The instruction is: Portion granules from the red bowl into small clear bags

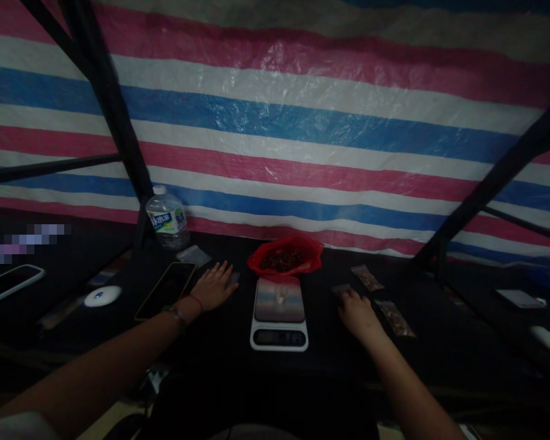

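Your hands rest on a dark table under a red, white and blue striped tarp (302,116).
Your left hand (214,286) lies flat, fingers spread, holding nothing, beside a phone (165,289); your right hand (356,313) curls loosely at a small packet (341,289), grip unclear; a kitchen scale (279,313) sits between them.

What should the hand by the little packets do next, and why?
Probably close the right hand on the small packet under its fingertips and lift it toward the scale. The hand lies open on that packet, two filled packets lie beside it, the scale stands just to its left, and the red bag of beans sits behind the scale.
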A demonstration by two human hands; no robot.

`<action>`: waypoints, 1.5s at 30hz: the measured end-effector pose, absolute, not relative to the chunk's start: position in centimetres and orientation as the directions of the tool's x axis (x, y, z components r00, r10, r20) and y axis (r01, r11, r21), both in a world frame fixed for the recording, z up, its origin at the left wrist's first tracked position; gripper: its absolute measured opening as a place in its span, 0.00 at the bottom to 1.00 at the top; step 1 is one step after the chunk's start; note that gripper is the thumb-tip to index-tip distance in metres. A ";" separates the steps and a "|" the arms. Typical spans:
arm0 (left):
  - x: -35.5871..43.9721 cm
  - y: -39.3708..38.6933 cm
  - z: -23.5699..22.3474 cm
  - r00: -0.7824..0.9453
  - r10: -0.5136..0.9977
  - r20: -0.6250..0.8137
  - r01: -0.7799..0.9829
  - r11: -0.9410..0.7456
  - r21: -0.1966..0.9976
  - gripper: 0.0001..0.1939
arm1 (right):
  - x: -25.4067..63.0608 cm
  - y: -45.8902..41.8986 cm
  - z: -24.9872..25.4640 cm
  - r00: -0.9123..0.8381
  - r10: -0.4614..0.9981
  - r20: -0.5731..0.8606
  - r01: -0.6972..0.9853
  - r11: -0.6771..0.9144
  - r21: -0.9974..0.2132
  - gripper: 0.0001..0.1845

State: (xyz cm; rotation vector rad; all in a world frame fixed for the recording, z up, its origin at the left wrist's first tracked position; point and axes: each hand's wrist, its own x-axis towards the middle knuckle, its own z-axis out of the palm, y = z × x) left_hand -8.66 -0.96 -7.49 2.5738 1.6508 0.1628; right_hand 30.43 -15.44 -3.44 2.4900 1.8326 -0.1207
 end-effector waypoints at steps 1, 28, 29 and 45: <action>-8.6 -1.0 -7.4 0.417 0.908 0.034 0.900 -0.417 0.128 0.38 | 30.2 -15.2 -3.4 0.287 0.955 -0.076 0.957 -0.289 -0.022 0.23; 4.0 0.9 -1.4 0.287 0.909 0.302 0.003 -0.316 0.949 0.13 | 21.6 -3.2 -0.2 0.328 0.716 0.616 0.503 0.420 -0.756 0.17; 4.1 1.0 -2.0 0.279 0.913 0.297 0.015 -0.314 0.949 0.13 | 21.5 -3.5 -0.4 0.268 0.719 0.641 0.553 0.430 -0.713 0.14; 3.9 -1.0 -4.1 0.406 0.752 0.520 0.214 -0.631 0.745 0.12 | 19.9 -5.2 -1.5 -0.204 0.832 0.516 0.607 0.521 -0.600 0.18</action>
